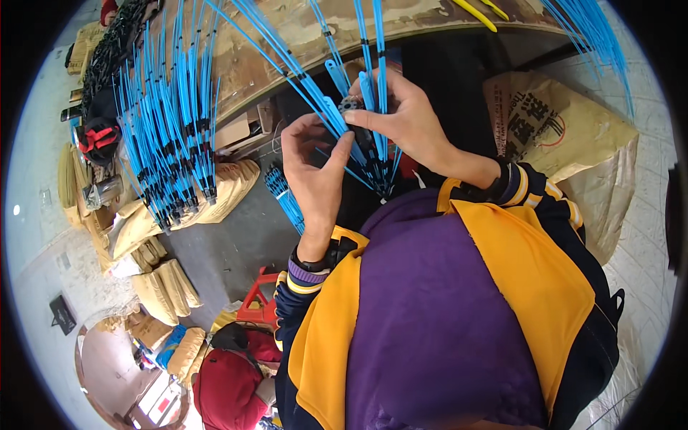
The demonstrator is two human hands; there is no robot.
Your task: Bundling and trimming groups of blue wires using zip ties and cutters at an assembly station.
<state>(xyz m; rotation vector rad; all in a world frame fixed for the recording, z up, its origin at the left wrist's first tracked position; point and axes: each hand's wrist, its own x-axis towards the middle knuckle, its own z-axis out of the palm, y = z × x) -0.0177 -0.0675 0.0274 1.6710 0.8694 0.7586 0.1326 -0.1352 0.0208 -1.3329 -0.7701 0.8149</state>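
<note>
Here's the black hub point(350, 104), just off the table point(247, 68) edge; right hand point(419, 125) clamped on it, left hand point(319, 154) pinching a blue strip point(331, 113) alongside! Strips ring it, gathered below, spread above: partway, I'd judge, with fitting left. Out left, banded bunches point(168, 143) look further along.

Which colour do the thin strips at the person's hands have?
The strips are bright blue with black bands; the head view, the only one, shows this.
</note>
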